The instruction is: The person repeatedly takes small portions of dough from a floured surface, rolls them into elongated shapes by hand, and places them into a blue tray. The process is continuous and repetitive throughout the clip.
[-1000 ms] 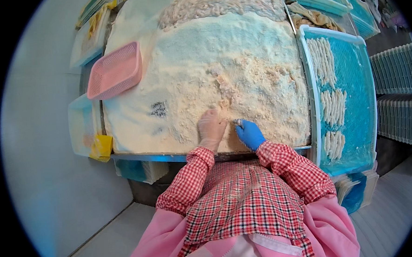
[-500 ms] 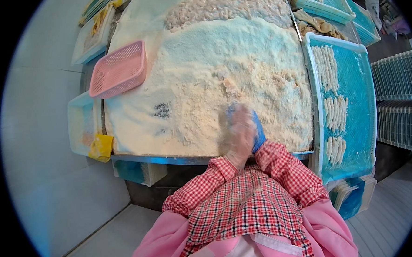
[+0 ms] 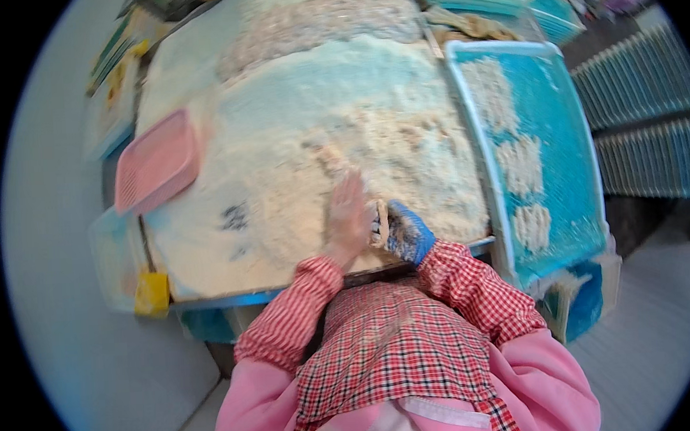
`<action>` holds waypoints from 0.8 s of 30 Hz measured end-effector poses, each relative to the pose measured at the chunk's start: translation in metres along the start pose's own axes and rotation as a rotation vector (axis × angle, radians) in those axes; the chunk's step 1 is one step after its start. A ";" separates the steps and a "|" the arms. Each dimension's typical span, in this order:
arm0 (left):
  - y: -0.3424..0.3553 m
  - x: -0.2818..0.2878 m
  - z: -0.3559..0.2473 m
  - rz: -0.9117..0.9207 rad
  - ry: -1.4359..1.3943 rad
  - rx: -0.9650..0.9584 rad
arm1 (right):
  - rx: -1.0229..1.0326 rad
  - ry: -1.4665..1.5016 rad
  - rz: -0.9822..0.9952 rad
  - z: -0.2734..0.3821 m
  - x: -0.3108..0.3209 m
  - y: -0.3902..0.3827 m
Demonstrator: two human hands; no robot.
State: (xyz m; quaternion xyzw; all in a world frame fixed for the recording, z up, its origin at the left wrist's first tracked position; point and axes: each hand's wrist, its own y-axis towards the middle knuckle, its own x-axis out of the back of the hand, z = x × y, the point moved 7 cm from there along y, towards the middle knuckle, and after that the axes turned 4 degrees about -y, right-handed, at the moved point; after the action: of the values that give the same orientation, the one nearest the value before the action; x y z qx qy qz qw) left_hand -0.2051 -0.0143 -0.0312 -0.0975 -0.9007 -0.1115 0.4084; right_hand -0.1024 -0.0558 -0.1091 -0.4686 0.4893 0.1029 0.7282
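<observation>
My left hand [image 3: 348, 215], pale with flour, lies flat with its fingers stretched out over the floured worktop [image 3: 285, 258]. Right beside it my right hand [image 3: 411, 234], in a blue glove, is closed round a flour-coated strip [image 3: 380, 223], which stands up between the two hands. Just beyond my left fingertips a pinkish raw piece [image 3: 326, 155] lies in the loose flour [image 3: 412, 165]. On the right, a blue tray [image 3: 564, 157] with a white rim bears three groups of coated strips [image 3: 519, 166]. The picture is smeared by motion.
A pink perforated basket [image 3: 157, 164] sits at the worktop's left edge, above a yellow cloth [image 3: 152, 293]. At the far end lies a heap of raw pieces [image 3: 319, 22]. Stacked racks [image 3: 648, 114] stand at the far right, and a beige cloth [image 3: 471, 23] lies behind the tray.
My hands, pressed together before, have parted: the left lies flat, and the right shows a coated strip in its grip. The whole view has shifted, so the worktop and tray appear farther left.
</observation>
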 end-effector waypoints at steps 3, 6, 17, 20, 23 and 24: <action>-0.042 -0.015 0.005 0.458 0.271 -0.219 | 0.034 -0.087 -0.115 0.032 0.006 -0.051; -0.051 -0.007 0.060 0.275 0.493 -0.014 | 0.248 -0.421 -0.291 0.110 0.043 -0.145; 0.055 -0.007 0.122 -0.214 -0.246 0.608 | 0.725 -0.445 -0.796 0.242 0.202 -0.324; 0.059 -0.004 0.126 -0.165 -0.570 0.603 | 0.645 -0.626 -0.854 0.241 0.206 -0.329; 0.068 0.027 0.107 -0.155 -0.577 0.617 | 0.589 -0.781 -0.871 0.236 0.265 -0.346; 0.067 0.044 0.106 -0.135 -0.413 0.620 | 0.668 -1.253 -0.959 0.245 0.259 -0.354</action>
State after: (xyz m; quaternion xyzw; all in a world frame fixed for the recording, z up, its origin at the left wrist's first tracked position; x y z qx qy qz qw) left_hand -0.2910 0.0836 -0.0579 0.0700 -0.9594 0.1615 0.2202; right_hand 0.3933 -0.1353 -0.0925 -0.2426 -0.2499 -0.1258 0.9289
